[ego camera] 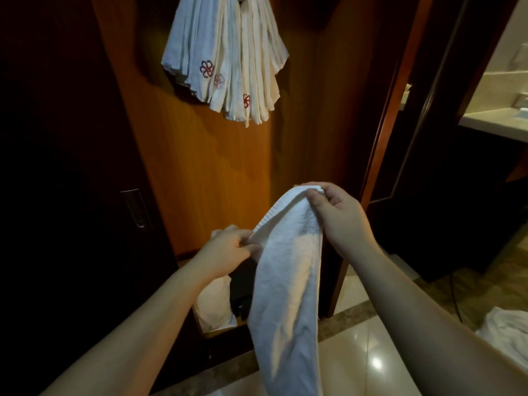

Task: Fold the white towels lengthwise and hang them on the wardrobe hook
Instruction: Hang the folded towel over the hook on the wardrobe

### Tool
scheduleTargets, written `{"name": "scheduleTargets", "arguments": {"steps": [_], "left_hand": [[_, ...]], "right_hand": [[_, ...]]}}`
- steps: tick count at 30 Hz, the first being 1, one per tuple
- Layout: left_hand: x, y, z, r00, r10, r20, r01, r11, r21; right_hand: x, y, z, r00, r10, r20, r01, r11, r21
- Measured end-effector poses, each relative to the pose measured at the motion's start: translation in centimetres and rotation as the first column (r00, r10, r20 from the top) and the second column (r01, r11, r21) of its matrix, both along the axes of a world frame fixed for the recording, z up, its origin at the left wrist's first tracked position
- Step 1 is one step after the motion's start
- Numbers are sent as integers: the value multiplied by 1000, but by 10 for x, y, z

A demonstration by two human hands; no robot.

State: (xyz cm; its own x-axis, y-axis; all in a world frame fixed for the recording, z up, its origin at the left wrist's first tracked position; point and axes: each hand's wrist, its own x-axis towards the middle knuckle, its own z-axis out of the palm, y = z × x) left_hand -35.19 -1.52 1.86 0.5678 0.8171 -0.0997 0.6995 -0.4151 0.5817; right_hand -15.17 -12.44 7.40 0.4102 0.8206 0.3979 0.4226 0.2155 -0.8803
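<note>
A white towel [285,281] hangs folded between two hands: the right hand [337,215] pinches its top corner, the left hand [228,247] grips its lower edge, beneath hung towels [228,58] on the wardrobe [200,172].

text: none legible | hanging towels [225,58]: red flower emblems only
</note>
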Motion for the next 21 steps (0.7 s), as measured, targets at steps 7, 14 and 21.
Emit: {"name": "scheduleTargets", "arguments": {"steps": [7,14,21], "left_hand": [[-45,12,51,994,-104,22,82,880,467],[-51,-2,99,964,-245,-106,252,708,659],[-47,-2,107,986,-126,107,60,876,478]], "right_hand": [[44,-13,-5,977,-38,208,70,987,-145],[58,-21,5,977,-15,213,43,991,-126],[54,-23,15,969,2,247,13,998,-57]]}}
